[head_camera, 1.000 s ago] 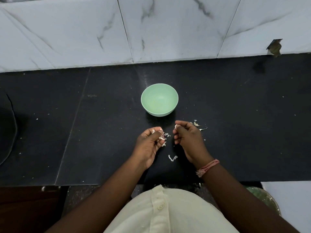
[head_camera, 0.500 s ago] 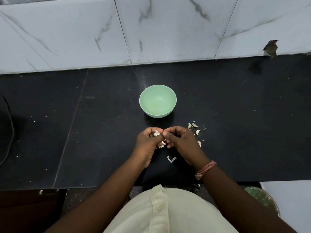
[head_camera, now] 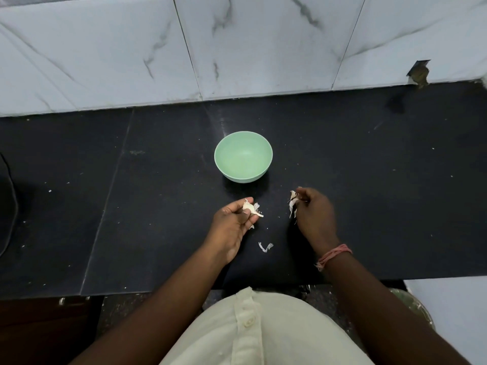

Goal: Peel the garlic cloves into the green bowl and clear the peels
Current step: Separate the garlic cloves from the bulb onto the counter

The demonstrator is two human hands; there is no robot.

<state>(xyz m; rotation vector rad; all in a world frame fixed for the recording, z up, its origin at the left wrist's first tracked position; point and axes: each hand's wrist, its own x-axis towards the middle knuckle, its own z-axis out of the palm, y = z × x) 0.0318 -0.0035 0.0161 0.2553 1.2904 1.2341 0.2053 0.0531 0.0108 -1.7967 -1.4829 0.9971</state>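
An empty green bowl (head_camera: 243, 156) stands on the black counter (head_camera: 369, 167), just beyond my hands. My left hand (head_camera: 233, 225) pinches a partly peeled garlic clove (head_camera: 249, 207) between thumb and fingers, with loose skin hanging off it. Off to the right, my right hand (head_camera: 315, 214) grips a strip of garlic peel (head_camera: 292, 204) that dangles from its fingertips. A small curl of peel (head_camera: 265, 247) lies on the counter between my wrists. Any cloves or peels under my right hand are hidden.
A white marble-tiled wall (head_camera: 237, 48) runs along the back of the counter. A dark curved object (head_camera: 8, 201) sits at the far left edge. The counter's front edge is right at my body.
My hands were together on the clove half a second ago. They have pulled apart: the right hand moved right with a strip of peel, the left keeps the clove.
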